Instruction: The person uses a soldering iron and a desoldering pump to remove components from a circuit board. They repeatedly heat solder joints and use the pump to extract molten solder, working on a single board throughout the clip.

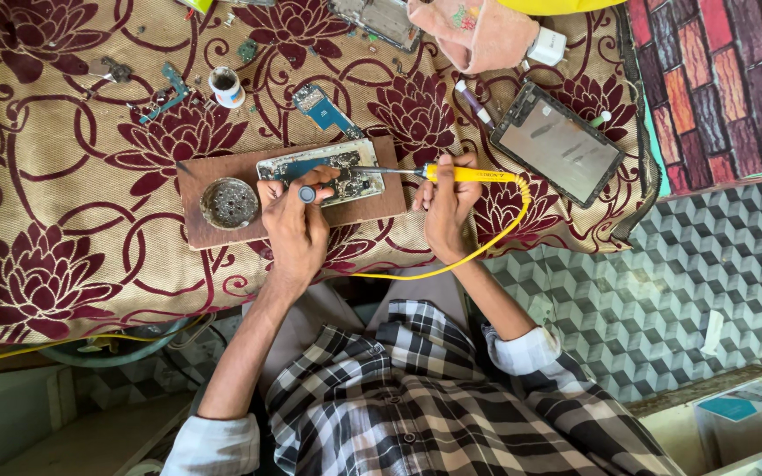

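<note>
An opened phone [328,167] with its circuit board bare lies on a brown wooden board [205,176]. My right hand [447,211] grips a yellow soldering iron [469,174] whose thin metal tip points left onto the phone. Its yellow cable [487,242] loops down off the table edge. My left hand [297,225] rests on the phone's near edge, pinching a small tool with a round grey-blue end [307,194]. A round metal tin [229,203] of grey residue sits on the wooden board, left of my left hand.
A maroon floral cloth [63,220] covers the table. A dark-screened tablet [559,145] lies to the right. Behind the board are a blue circuit board [321,107], a small white pot [225,85], loose parts, a pink cloth [478,31] and a white charger [547,44].
</note>
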